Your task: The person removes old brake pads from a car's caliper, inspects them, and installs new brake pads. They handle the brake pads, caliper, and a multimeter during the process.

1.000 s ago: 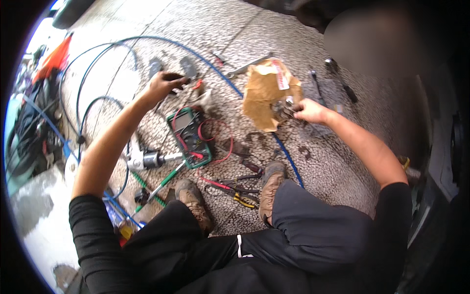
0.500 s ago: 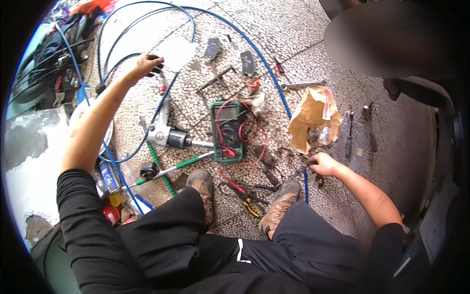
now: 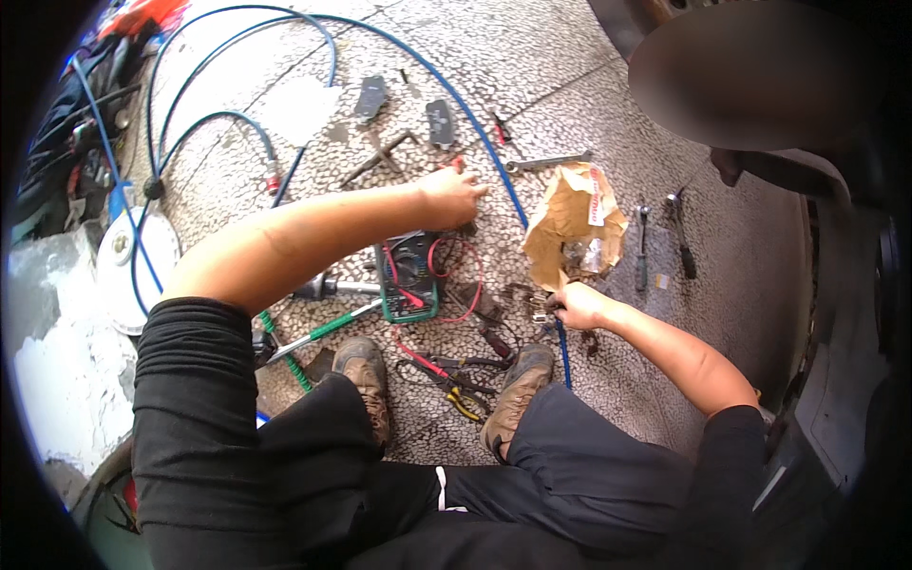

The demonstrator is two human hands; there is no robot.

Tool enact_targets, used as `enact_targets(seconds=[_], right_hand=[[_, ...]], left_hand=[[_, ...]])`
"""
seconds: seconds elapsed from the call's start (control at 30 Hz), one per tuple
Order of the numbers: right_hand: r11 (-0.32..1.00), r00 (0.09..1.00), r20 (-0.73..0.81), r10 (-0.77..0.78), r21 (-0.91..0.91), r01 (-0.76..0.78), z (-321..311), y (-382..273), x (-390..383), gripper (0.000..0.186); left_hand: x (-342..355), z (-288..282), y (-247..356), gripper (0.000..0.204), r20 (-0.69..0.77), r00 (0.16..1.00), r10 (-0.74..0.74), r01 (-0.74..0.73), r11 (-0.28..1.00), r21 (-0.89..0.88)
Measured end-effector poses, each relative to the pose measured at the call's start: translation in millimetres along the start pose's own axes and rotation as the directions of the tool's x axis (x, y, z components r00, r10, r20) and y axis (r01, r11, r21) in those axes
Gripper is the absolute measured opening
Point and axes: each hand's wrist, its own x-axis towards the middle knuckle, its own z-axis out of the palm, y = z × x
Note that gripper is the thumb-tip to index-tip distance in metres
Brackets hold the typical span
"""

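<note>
My left hand (image 3: 454,198) is at the pale, dirty rag, just beyond the green-edged multimeter (image 3: 408,285). Its fingers curl downward, and the hand hides most of the rag; only a red bit (image 3: 458,163) shows above the knuckles. Beside the near edge of the torn brown paper bag (image 3: 560,237), my right hand (image 3: 581,306) pinches a small metal part (image 3: 541,306) whose exact kind is unclear. Clear plastic (image 3: 591,255) shows inside the bag. Red test leads (image 3: 480,275) trail from the multimeter.
A blue hose (image 3: 418,43) loops across the speckled floor. Two brake pads (image 3: 439,123), a combination wrench (image 3: 551,161), a ratchet (image 3: 641,249) and yellow-handled pliers (image 3: 464,404) lie around. My left forearm covers most of the impact wrench (image 3: 318,287). Another person's blurred shape is at upper right.
My left hand has swung right, from beside the blue hose to the rag. My right hand stays by the paper bag with its metal part. The whole view has shifted slightly.
</note>
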Motion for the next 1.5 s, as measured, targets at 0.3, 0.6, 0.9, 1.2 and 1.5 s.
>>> enact_targets(seconds=[0.3,0.6,0.9,1.2,1.5], right_hand=[[0.764,0.999,-0.040,0.028,0.646,0.005,-35.4,-7.6,-25.1,0.046],[0.651,0.998,-0.014,0.058,0.759,-0.027,-46.3,-16.1,-39.0,0.044],[0.032,1.000,0.027,-0.006,0.999,-0.027,-20.6,5.1,-40.4,0.034],[-0.109,0.991,-0.050,-0.120,0.993,0.037,-46.2,-11.6,-51.4,0.035],[0.087,0.997,-0.071,0.013,0.994,0.070,-21.9,-1.3,-34.2,0.040]], left_hand=[[-11.4,14.0,-25.2,0.024,-0.185,0.949,-0.254,0.087,0.777,-0.623],[14.6,23.6,7.1,0.017,-0.348,0.936,0.046,-0.171,0.925,-0.340],[37.9,7.3,57.5,0.019,-0.073,0.997,-0.029,-0.014,0.851,-0.525],[41.4,-0.6,54.5,0.021,0.000,0.997,-0.071,0.049,0.684,-0.727],[54.2,94.4,39.3,0.046,-0.074,0.997,-0.027,-0.011,0.883,-0.470]])
